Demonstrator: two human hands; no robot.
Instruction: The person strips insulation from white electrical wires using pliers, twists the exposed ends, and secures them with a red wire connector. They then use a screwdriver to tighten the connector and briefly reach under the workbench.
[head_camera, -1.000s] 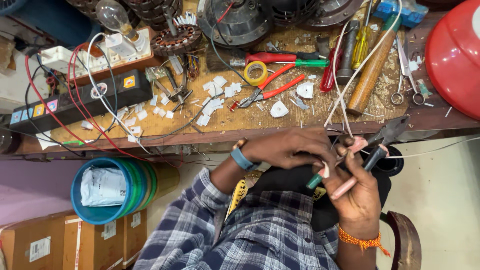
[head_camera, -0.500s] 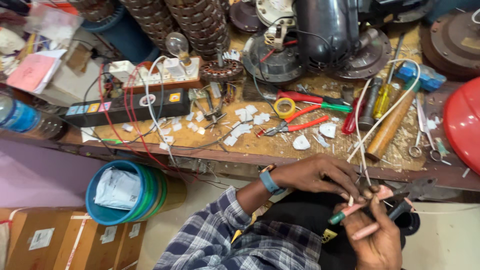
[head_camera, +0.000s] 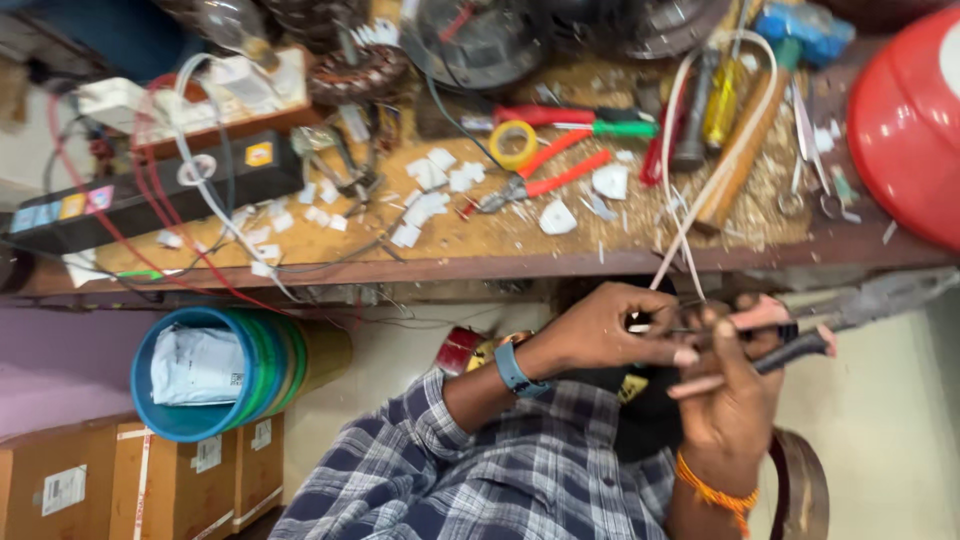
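Two pale cords (head_camera: 690, 190) run side by side from the cluttered counter (head_camera: 500, 268) over its front edge and down into the hands, which meet just below and in front of that edge. Left hand (head_camera: 600, 335), blue wristband (head_camera: 512, 368): grip pressed together, fingertips pinching the lower ends of the cords. Right hand (head_camera: 735, 400), orange thread (head_camera: 715, 490) at the wrist: grip closed round the handles of a pair of grey pliers (head_camera: 850, 310), whose head points away to the right. Progress, as judged: the cords are gathered and held taut, and the tool is in hand beside them. Whether their ends are yet cut, bared or joined cannot be told, as fingers cover the spot. Upper runs appear whole. Surroundings: red-handled pliers (head_camera: 545, 180), a yellow tape roll (head_camera: 512, 145), red and green screwdrivers (head_camera: 590, 120), a wooden handle (head_camera: 745, 150) and white scraps (head_camera: 430, 190) lie on the counter, well apart from the hands. A long black box (head_camera: 150, 190) with red and white leads sits to the left, a red round body (head_camera: 910, 120) at far right. Room: the counter edge is close above the knuckles, and the person's own lap is below. Open floor lies to the right. A stack of blue tubs (head_camera: 200, 370) and cardboard boxes (head_camera: 120, 480) stand well off to the left.
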